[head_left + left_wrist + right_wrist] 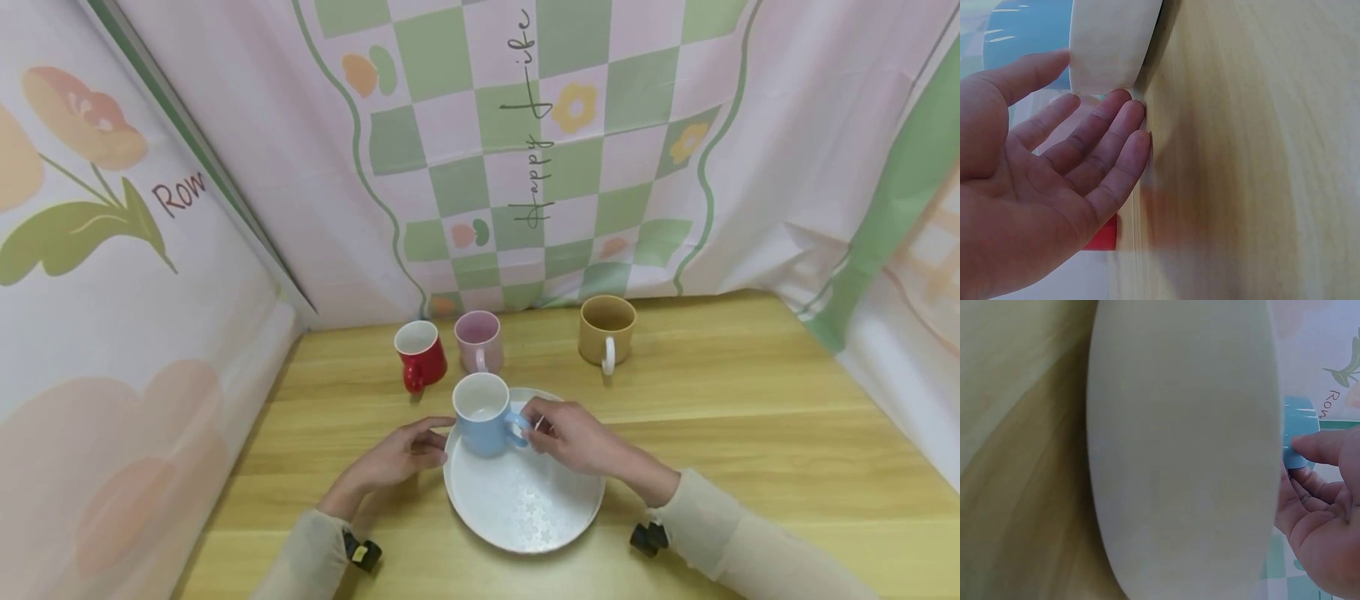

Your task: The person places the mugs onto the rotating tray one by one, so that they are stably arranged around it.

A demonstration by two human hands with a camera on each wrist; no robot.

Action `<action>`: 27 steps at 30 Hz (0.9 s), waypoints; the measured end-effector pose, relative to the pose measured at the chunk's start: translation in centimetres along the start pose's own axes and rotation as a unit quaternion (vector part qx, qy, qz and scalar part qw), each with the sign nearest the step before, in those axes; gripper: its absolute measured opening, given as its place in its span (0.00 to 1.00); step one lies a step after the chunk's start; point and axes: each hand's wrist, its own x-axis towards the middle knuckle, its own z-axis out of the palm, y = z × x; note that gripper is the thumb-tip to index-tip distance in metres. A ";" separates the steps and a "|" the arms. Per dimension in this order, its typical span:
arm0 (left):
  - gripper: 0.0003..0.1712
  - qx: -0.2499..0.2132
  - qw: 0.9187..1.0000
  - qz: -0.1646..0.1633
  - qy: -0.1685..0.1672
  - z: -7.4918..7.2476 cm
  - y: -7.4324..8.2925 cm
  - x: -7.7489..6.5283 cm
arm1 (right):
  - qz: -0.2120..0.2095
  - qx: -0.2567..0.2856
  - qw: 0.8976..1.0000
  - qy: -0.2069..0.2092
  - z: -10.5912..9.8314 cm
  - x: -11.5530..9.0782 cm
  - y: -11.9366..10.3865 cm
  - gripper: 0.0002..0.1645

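Observation:
A light blue mug [482,432] with a white inside stands upright on the left part of a round white plate [527,512], its handle turned right. My right hand [576,437] pinches that handle between thumb and curled fingers, above the plate. At the plate's left rim is my left hand [396,457], fingers spread and relaxed, holding nothing. In the left wrist view its thumb tip lies right at the plate's side [1110,50], with the other fingers just below. The plate's side hides the lower part of the blue mug [1300,419] in the right wrist view.
Behind the plate stand a red mug [427,360] and a pink mug [480,340], side by side. A mustard-yellow mug [594,340] with a white handle is at the back right. Patterned cloth [555,167] hangs along the back of the wooden table [735,433].

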 end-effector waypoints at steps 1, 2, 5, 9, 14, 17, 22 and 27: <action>0.31 -0.002 1.000 -0.001 0.000 0.0 0.0 0.0 | 0.000 0.000 1.000 -0.001 0.0 0.0 0.1 0.03; 0.31 -0.003 1.000 -0.002 0.000 0.0 0.0 0.0 | 0.001 0.001 1.000 -0.002 0.0 0.0 0.1 0.03; 0.31 -0.005 1.000 -0.003 -0.001 0.0 0.1 0.0 | 0.002 0.000 1.000 -0.006 0.1 0.0 0.4 0.03; 0.31 -0.005 1.000 0.000 -0.001 0.0 0.4 0.0 | 0.003 -0.006 1.000 -0.009 0.2 0.0 0.8 0.03; 0.31 -0.003 1.000 0.003 0.000 0.1 0.5 -0.1 | -0.001 -0.011 1.000 -0.015 0.3 -0.1 1.2 0.03; 0.31 -0.003 1.000 0.005 -0.001 0.1 0.4 -0.1 | -0.003 -0.014 1.000 -0.018 0.3 -0.1 1.3 0.03; 0.31 -0.005 1.000 -0.005 0.003 0.1 0.3 -0.1 | -0.009 -0.026 0.999 -0.021 0.2 0.1 1.3 0.06; 0.31 -0.004 1.000 -0.005 0.003 0.2 0.3 0.0 | -0.021 -0.032 0.999 -0.028 0.0 0.4 1.1 0.12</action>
